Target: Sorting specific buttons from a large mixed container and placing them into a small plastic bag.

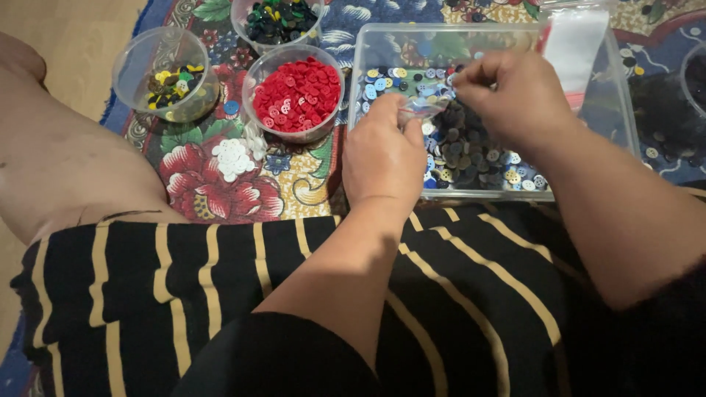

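My left hand pinches a small clear plastic bag at the near edge of a clear rectangular tub. My right hand hovers over the tub with fingertips closed at the bag's mouth; whether it holds a button is hidden. The tub holds many loose buttons, mostly dark grey, with blue, white and yellow ones mixed in.
Three round clear cups stand to the left: red buttons, yellow-and-black buttons, dark green buttons. A pile of white buttons lies on the floral cloth. A clear bag strip leans at the tub's far side. My striped lap fills the foreground.
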